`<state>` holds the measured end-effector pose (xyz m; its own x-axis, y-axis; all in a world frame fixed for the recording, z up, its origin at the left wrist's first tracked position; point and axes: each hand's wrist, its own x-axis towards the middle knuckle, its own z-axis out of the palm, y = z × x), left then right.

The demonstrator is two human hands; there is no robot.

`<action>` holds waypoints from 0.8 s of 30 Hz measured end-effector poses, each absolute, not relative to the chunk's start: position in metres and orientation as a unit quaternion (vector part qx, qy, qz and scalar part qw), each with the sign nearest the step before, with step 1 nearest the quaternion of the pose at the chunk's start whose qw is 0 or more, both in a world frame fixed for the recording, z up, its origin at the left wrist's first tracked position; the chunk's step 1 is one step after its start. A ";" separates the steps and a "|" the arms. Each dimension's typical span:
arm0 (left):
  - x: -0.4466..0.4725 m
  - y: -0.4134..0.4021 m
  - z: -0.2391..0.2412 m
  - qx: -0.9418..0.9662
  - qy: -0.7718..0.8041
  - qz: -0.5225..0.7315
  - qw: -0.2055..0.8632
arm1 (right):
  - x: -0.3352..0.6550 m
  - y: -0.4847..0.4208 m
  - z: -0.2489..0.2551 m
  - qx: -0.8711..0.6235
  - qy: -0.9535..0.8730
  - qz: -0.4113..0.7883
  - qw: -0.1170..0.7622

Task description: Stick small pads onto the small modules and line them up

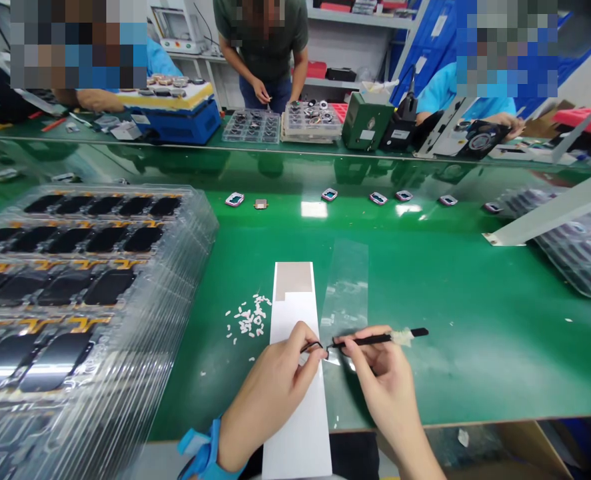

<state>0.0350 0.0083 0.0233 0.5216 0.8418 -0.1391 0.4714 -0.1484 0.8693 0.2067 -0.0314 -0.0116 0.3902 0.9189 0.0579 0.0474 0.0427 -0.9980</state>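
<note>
Between thumb and forefinger, my left hand point(275, 387) pinches a small dark curved part point(311, 345), whose kind I cannot make out. A blue band circles that wrist. My right hand point(385, 373) is closed around slim black tweezers point(370, 340) with pale tape wrapped near the rear end. The tweezers' tip is right beside the small part. Under my left hand lies a long white strip of sheet point(292, 320) with a grey-beige patch at its far end. A clear plastic film point(346, 287) lies to its right, partly beneath my right hand.
White scraps point(249, 320) are scattered left of the strip. Stacked clear trays point(90, 300) of black screens fill the left. Several small watch-like cases point(330, 194) line the far side of the green table point(475, 367). A white post point(550, 213) stands right. Co-workers are opposite.
</note>
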 end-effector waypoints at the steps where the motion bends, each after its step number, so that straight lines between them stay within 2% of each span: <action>1: 0.035 0.008 0.023 0.732 0.450 0.195 0.474 | 0.207 -0.032 -0.012 -0.586 -0.409 0.370 0.594; 16: 0.034 0.008 0.024 0.731 0.457 0.187 0.471 | 0.208 -0.033 -0.015 -0.583 -0.414 0.376 0.589; 24: 0.035 0.007 0.022 0.726 0.468 0.239 0.443 | 0.209 -0.033 -0.004 -0.558 -0.366 0.365 0.649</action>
<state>0.0346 0.0073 0.0222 0.4467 0.8921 -0.0685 0.4679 -0.1677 0.8677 0.2094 -0.0325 -0.0040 0.4668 0.8818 0.0673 -0.0654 0.1103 -0.9917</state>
